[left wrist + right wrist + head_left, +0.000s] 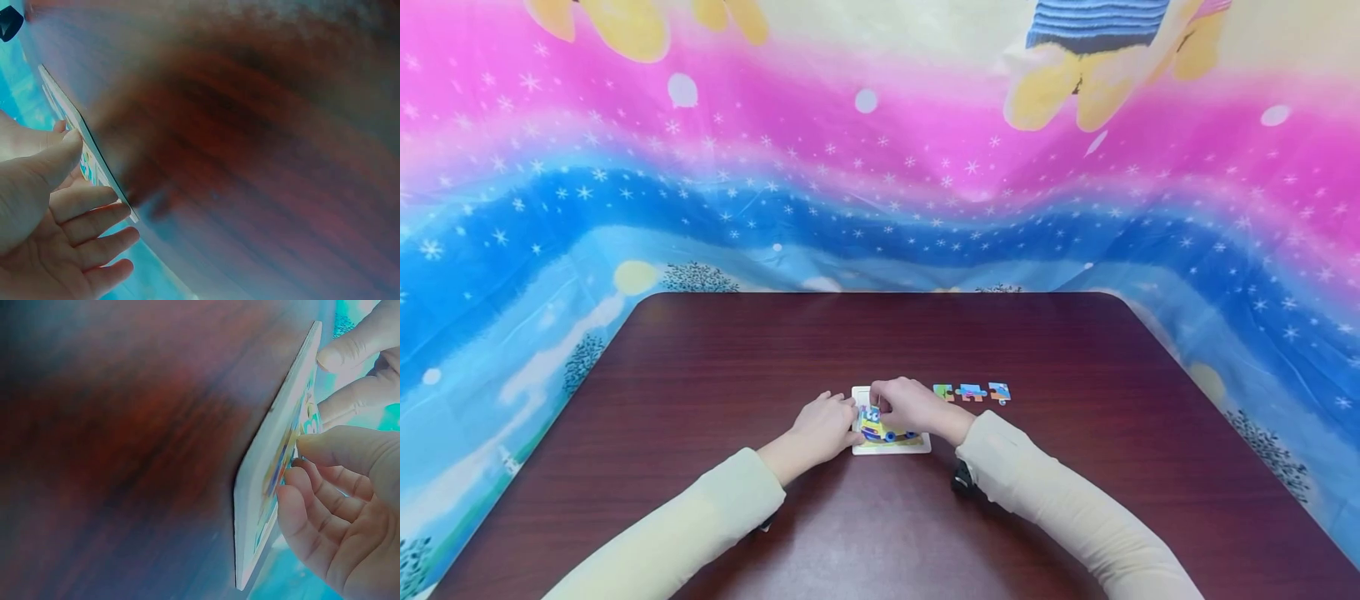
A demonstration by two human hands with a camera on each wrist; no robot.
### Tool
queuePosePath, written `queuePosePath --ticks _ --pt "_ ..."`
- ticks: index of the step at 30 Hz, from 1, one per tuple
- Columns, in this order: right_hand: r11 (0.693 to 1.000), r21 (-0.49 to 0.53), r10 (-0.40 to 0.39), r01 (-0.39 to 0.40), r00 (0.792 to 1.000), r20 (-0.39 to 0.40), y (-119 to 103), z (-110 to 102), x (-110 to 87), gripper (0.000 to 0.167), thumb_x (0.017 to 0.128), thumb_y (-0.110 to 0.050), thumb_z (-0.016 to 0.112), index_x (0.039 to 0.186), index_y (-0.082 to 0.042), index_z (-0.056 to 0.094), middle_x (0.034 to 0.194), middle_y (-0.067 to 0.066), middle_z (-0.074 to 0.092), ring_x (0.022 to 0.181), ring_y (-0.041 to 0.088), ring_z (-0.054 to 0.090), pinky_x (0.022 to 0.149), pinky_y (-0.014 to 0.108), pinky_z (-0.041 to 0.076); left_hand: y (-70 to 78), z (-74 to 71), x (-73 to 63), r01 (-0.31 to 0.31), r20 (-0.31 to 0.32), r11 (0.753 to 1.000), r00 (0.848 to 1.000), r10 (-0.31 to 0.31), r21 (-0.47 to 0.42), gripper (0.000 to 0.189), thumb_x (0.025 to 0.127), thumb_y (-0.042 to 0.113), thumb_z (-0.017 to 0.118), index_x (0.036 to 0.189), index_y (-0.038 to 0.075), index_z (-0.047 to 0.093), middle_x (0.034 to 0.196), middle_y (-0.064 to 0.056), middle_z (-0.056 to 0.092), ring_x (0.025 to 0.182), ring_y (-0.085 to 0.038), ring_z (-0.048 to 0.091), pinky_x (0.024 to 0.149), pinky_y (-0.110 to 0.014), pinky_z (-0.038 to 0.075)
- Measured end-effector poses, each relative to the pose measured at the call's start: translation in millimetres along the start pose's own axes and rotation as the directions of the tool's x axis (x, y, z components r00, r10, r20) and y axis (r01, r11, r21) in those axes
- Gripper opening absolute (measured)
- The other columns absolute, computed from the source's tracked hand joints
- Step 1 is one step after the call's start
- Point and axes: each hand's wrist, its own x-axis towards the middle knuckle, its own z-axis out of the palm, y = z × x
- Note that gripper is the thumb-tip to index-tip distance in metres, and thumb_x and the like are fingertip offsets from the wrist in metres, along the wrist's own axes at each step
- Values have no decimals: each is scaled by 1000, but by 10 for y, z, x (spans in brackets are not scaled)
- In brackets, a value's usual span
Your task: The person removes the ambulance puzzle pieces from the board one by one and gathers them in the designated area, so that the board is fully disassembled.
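A small jigsaw puzzle board (891,451) with a white border lies on the table, its picture a yellow vehicle with blue wheels. My left hand (823,427) rests along the board's left side, its fingers extended and the thumb touching the rim. Over the upper part of the picture, my right hand (917,408) has thumb and fingers curled together. In the right wrist view that hand (350,500) pinches what looks like a puzzle piece low against the picture. Its fingers cover most of the piece.
Three loose puzzle pieces, a green one (943,392), a blue one with pink (972,392) and a blue-orange one (1000,392), lie in a row right of the board. The dark wooden table (880,333) meets a colourful printed curtain (880,200) behind.
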Motion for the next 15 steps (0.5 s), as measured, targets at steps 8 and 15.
queuePosePath --ticks 8,15 --pt "999 33 -23 24 1000 -16 33 -18 -4 13 79 -5 68 91 -8 62 71 -6 56 61 8 50 55 23 44 7 7 5 11 -15 1000 1000 -10 8 33 78 37 71 88 5 67 102 -6 64 106 -27 56 96 -41 39" --pt "996 86 -19 22 999 -37 123 -127 -122 15 80 -5 67 95 -8 64 72 -7 56 62 8 50 56 22 45 -18 1 1 -13 9 999 1000 12 33 34 80 40 69 84 6 65 109 -8 64 110 -28 54 97 -40 38"
